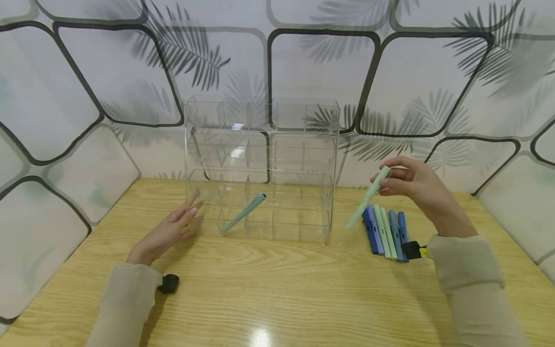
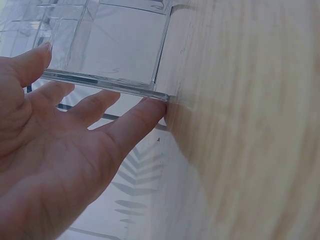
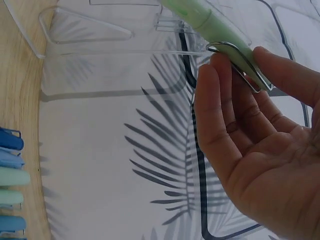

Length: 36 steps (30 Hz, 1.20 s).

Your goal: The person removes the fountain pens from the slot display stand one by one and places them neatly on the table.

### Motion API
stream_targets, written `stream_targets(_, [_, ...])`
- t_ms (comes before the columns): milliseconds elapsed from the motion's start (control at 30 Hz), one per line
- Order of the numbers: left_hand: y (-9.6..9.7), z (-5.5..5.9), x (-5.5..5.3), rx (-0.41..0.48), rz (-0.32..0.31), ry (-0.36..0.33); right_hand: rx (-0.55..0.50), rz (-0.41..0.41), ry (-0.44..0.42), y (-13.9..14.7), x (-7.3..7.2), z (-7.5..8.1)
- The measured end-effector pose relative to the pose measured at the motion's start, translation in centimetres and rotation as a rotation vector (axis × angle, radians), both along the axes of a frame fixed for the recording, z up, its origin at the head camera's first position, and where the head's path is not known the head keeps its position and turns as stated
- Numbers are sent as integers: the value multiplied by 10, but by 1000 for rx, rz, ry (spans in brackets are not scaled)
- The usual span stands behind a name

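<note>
My right hand (image 1: 405,180) pinches a light green pen (image 1: 368,197) between thumb and fingers, tilted with its lower end pointing down to the left. In the right wrist view, a silver wire clip (image 3: 235,55) runs along the pen near the fingertips. A clear acrylic rack (image 1: 260,173) with several tiers of compartments stands upright on the table. Fingers mostly straight, my left hand (image 1: 173,224) is at its lower left side; in the left wrist view the fingertips are right at the rack's edge. A teal pen (image 1: 243,213) leans in the bottom tier.
Several blue and green pens (image 1: 386,233) lie side by side on the wooden table (image 1: 269,284), right of the rack and under the right hand. Close behind the rack rises a wall (image 1: 321,77) with a leaf and dark-line pattern.
</note>
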State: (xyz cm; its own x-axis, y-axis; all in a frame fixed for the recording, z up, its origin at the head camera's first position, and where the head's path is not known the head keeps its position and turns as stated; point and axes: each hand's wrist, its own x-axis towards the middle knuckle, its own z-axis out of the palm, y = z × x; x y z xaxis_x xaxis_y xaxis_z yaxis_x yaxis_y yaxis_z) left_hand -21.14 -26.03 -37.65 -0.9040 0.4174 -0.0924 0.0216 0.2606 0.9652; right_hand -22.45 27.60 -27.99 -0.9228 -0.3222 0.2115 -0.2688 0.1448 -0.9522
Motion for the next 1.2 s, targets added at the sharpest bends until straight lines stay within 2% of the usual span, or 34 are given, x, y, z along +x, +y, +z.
stream_targets(167, [0, 0, 0, 0, 0, 3, 27, -61, -17, 11, 2, -1])
stream_targets(367, [0, 0, 1, -6, 3, 6, -77, -28, -33, 27, 0, -5])
stream_targets(500, [1, 1, 2, -8, 8, 3, -103, -38, -56, 37, -1, -6])
stream_targets(733, [0, 2, 2, -14, 4, 7, -70, -102, -97, 54, 0, -6])
stream_targets(833, [0, 1, 1, -7, 6, 3, 8, -134, -100, 62, -1, -7])
stream_targets(1033, [0, 0, 1, 6, 6, 1, 274, -179, -97, 77, -7, -7])
stream_targets(1200, [1, 1, 2, 2, 2, 12, 326, -191, -112, 87, -12, -9])
